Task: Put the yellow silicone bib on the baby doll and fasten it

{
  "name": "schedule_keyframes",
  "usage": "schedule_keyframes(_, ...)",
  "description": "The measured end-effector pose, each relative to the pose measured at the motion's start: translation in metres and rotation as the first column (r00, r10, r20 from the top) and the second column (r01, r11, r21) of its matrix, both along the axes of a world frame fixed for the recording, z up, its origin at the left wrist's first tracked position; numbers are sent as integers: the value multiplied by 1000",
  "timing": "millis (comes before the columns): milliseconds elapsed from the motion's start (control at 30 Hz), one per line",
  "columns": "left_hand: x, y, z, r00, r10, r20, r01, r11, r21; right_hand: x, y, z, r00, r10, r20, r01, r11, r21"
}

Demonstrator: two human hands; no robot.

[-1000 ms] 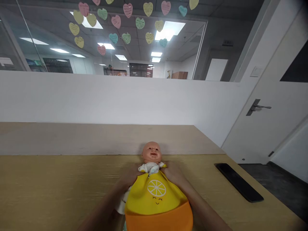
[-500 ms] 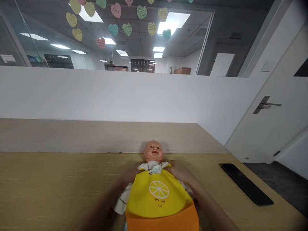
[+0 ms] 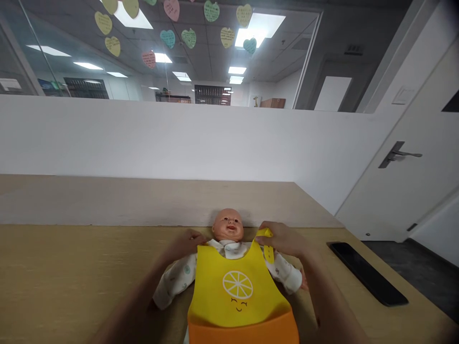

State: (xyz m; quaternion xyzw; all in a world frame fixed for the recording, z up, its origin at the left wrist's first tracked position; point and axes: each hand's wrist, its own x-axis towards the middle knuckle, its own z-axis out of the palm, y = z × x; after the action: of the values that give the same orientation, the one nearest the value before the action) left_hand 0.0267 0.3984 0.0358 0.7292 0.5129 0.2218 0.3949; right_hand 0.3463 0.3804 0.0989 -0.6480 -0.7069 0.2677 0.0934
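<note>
A baby doll (image 3: 228,225) in a white patterned outfit lies on its back, head away from me. Over its chest is a yellow bib (image 3: 222,267) with a citrus slice and a smiling face printed on it; its lower pocket (image 3: 244,330) is orange. My left hand (image 3: 188,242) is closed at the bib's upper left corner, beside the doll's shoulder. My right hand (image 3: 281,238) pinches the bib's right neck strap (image 3: 268,251), whose end with small holes hangs below the fingers. The doll's sleeved arms stretch out to both sides.
The doll lies on a wooden table (image 3: 71,272). A black phone-like slab (image 3: 367,273) lies to the right, near the table edge. A white wall (image 3: 161,138) with a window above stands behind, and a door with a handle (image 3: 398,154) is at the right.
My right hand has moved up and right, pulling the bib strap away from the doll's neck. My left hand has shifted slightly up and left. The bib's top has spread and more of the doll's arms shows.
</note>
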Motion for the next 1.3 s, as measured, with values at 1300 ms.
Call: schedule_keyframes(1300, 14, 0, -11, 940, 150, 305, -102, 981, -168, 2, 32, -59, 974, -62, -218, 50, 997, -59)
